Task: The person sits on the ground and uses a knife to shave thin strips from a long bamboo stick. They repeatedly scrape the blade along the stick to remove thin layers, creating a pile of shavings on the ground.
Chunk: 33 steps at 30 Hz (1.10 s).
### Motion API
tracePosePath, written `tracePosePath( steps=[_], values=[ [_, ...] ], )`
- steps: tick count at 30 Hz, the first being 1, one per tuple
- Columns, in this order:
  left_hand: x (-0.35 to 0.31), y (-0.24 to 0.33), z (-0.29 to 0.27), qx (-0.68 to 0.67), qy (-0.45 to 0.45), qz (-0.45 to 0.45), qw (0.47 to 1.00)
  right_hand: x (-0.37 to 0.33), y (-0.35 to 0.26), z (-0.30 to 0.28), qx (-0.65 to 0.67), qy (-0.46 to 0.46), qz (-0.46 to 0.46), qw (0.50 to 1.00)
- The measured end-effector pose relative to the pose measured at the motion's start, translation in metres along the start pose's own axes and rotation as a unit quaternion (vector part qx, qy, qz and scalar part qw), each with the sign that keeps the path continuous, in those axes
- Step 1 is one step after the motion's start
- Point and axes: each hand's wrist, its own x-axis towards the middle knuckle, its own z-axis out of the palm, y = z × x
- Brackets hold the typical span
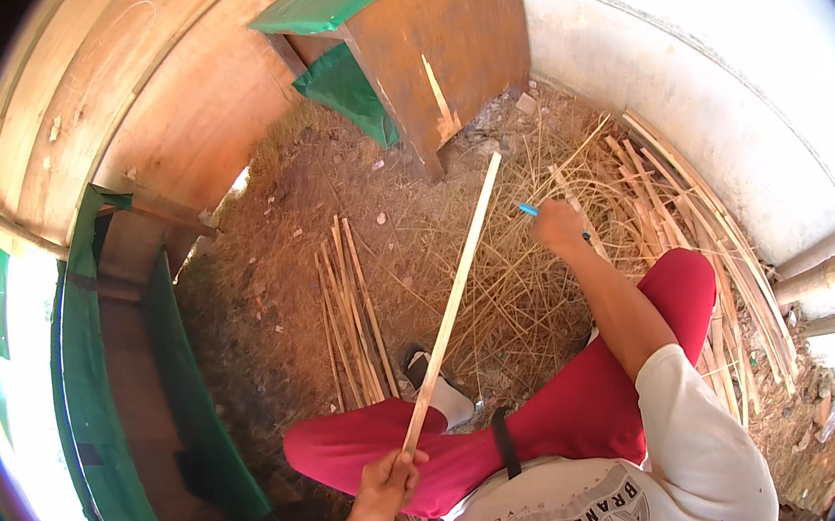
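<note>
The left hand (387, 484) is wrapped around the near end of a long bamboo strip (452, 302) that slants up and away to the right, its far tip nearer the right hand (557, 227), closed on a blue-handled tool (529, 210).

Bare dirt floor (281, 304), loose straw shavings (531, 290), bundle of bamboo strips (351, 317), heaped splints (706, 233) by wall

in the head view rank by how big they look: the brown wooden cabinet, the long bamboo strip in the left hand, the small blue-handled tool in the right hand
1. brown wooden cabinet
2. long bamboo strip, held by the left hand
3. small blue-handled tool in the right hand; mostly hidden
</note>
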Motion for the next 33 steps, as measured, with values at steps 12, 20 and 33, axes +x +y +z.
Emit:
tracePosePath(
  steps=[12, 20, 33],
  values=[
    [0.095, 0.034, 0.045, 0.050, 0.150, 0.257, 0.953, -0.115, -0.050, -0.134, 0.166, 0.125, -0.232, 0.950],
    [0.115, 0.042, 0.064, 0.086, 0.181, 0.280, 0.939, -0.104, -0.045, -0.062, 0.245, 0.110, -0.270, 0.924],
    [0.110, 0.061, 0.055, 0.178, 0.232, 0.291, 0.911, -0.097, -0.053, -0.066, 0.305, 0.200, -0.307, 0.879]
  ],
)
